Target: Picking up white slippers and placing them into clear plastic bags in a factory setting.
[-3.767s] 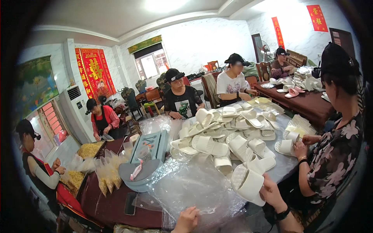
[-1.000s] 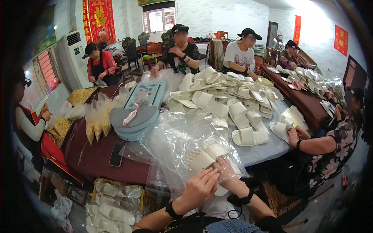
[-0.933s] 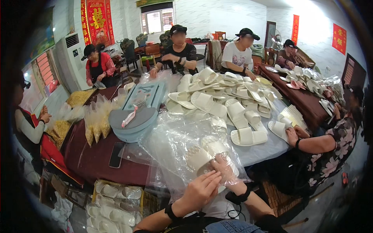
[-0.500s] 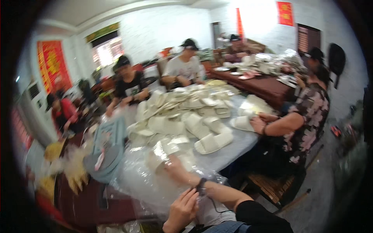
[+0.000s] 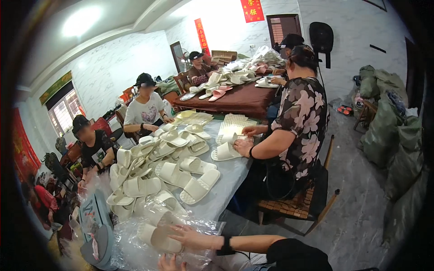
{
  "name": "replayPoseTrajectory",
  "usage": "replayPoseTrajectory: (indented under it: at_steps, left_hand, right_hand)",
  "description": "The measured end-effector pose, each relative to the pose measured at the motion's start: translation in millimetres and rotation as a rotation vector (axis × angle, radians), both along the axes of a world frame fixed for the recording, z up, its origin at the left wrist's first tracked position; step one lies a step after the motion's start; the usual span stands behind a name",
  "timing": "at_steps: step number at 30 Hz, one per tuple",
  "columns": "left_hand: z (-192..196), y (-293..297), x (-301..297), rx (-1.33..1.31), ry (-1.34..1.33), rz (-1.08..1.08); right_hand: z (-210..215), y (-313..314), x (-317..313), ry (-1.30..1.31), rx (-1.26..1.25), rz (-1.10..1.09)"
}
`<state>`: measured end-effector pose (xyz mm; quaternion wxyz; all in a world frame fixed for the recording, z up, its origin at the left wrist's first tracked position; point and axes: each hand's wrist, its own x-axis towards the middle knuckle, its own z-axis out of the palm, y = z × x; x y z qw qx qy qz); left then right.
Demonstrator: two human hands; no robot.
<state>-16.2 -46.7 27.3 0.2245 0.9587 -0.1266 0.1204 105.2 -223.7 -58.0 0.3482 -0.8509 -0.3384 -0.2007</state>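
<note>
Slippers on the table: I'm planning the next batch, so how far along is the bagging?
Done: nothing clearly finished shows. In hand: the right hand rests on a pale slipper lying on clear plastic bags; the left hand is just below. Left: many loose slippers cover the table.

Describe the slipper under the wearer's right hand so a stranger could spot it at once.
On the long table heaped with cream slippers, look at the near end, by the crinkled clear plastic bags. The slipper lies there under the right hand, unlike the loose ones beyond.
</note>
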Motion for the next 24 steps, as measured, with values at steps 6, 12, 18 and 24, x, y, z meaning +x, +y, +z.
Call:
replayPoseTrajectory:
  at_steps: [6,12,18,24]
  left_hand:
    - [-22.7,1.6,-1.2,0.269,-0.047,-0.017]
    - [-31.2,9.6,-1.4,0.306,-0.129,-0.015]
    - [-32.3,11.6,-7.3,0.216,-0.102,0.032]
    - [-33.7,26.8,-2.5,-0.070,-0.081,0.122]
  right_hand:
    - [-1.5,-128.0,-68.9,0.381,-0.075,0.263]
    - [102.3,-194.3,-78.9,0.697,-0.248,0.156]
    - [119.8,-172.8,-43.1,0.310,0.409,-0.290]
    - [79.0,-122.6,-0.2,0.466,0.004,-0.051]
